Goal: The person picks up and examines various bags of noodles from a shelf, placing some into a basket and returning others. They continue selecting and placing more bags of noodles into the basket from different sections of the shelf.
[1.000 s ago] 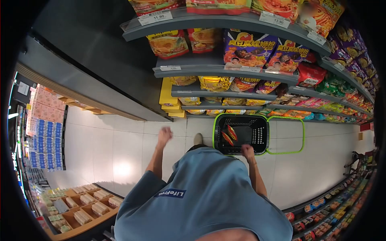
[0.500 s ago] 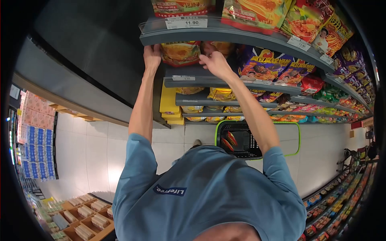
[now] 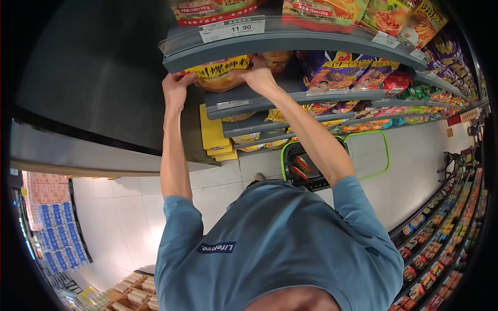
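Shop shelf [image 3: 259, 106], yellow bag [image 3: 217, 78] held.
Left hand [image 3: 175, 87], right hand [image 3: 259, 78] closed on its sides; probably light, soft, slick; best gripped there.

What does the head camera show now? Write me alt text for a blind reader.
A person's left hand and right hand hold the sides of a yellow-topped food packet at a store shelf, beneath an upper shelf whose price label reads 11.90. On the floor below, a black, green-rimmed basket holds red packets.
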A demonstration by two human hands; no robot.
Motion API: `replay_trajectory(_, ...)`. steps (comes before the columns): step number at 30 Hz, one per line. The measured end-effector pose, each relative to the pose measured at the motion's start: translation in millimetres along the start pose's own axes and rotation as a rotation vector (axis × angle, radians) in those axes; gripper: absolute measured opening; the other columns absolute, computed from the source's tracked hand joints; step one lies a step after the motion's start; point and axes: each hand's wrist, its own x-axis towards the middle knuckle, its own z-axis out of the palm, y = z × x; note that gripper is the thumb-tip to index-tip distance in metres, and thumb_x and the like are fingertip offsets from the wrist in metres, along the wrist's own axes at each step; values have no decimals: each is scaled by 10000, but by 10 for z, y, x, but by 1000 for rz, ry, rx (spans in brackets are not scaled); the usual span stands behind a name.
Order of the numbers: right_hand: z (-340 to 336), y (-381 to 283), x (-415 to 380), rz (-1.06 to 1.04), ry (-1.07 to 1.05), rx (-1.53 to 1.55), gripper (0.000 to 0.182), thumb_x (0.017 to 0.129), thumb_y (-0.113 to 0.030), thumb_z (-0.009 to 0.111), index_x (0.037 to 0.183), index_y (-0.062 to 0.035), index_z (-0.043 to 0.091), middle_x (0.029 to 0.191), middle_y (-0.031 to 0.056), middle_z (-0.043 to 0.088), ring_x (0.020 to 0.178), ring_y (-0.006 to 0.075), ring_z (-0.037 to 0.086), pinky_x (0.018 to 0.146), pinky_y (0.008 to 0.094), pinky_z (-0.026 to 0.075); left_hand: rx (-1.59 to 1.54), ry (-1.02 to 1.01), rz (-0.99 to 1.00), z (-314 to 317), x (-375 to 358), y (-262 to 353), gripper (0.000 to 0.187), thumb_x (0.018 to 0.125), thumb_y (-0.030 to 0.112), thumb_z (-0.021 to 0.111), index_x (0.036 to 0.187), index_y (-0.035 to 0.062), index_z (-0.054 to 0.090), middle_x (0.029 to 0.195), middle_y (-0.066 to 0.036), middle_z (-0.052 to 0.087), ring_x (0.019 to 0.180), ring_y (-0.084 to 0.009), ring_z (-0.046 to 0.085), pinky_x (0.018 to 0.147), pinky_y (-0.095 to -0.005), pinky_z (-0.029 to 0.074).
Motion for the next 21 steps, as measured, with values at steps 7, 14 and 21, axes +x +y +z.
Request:
replay_trajectory(7,-48,148,-401,7,79,-20,275,709,-77,797,948,5,689,990,106,682,881,219,639,811,320,484,173,-15,330,80,-622,131,87,842,-100,611,798,-42,563,949,-140,682,963,-210,651,881,-324,504)
replay_trajectory(14,-281,-213,-1062,-202,130,178,266,750,-21,757,991,19,650,1009,62,646,893,131,612,776,255,487,303,138,517,334,-1286,626,57,881,-98,571,864,-45,584,971,-146,679,829,-134,622,781,-245,490)
replay_trajectory(21,-733,-290,-1730,-220,56,273,528,643,-99,844,1113,14,632,1150,64,623,1051,163,585,911,288,458,-2,135,443,639,-1817,884,132,857,-118,584,855,-4,517,900,-132,653,626,-84,564,573,-199,475)
